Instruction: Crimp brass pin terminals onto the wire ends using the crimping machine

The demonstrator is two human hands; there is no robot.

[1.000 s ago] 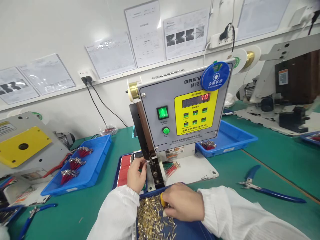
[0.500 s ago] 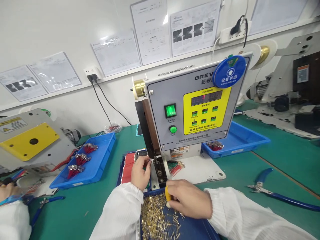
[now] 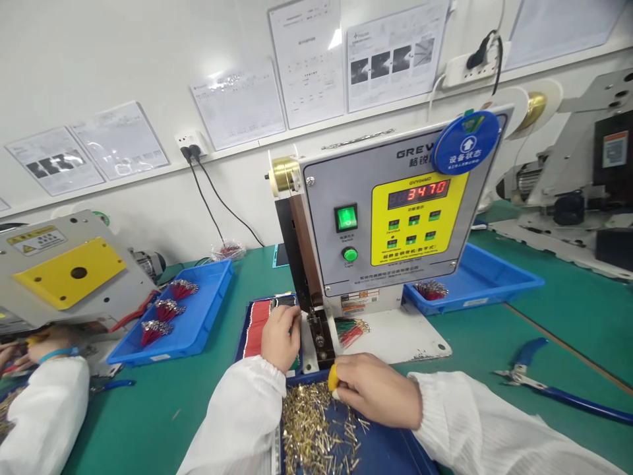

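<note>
My left hand [image 3: 281, 338] is closed in a pinch beside the narrow press head [image 3: 321, 333] of a grey machine [image 3: 363, 178]. What its fingertips hold is hidden. Just behind that hand lies a row of red wires [image 3: 258, 326] with pale ends, and dark wires [image 3: 285, 301] are next to them. My right hand [image 3: 378, 390] is curled shut at the far edge of a dark blue tray [image 3: 390, 452], a yellow finger cover [image 3: 333, 377] on one finger. Loose brass-coloured pins [image 3: 311, 422] fill the tray's left side. Anything pinched in the right hand cannot be made out.
Red and green wires with metal ends [image 3: 353, 330] lie on the machine's white base. Blue trays stand left [image 3: 198, 336] and right [image 3: 494, 280], holding wire bundles. Blue-handled cutters [image 3: 534, 382] rest at right. A co-worker's hand [image 3: 52, 344] works by another machine [image 3: 74, 264] at left.
The machine's display now reads 3470, where only partial digits showed before. The co-worker's hand and sleeve have moved further into view. My hands keep nearly the same places; the view has shifted slightly.
</note>
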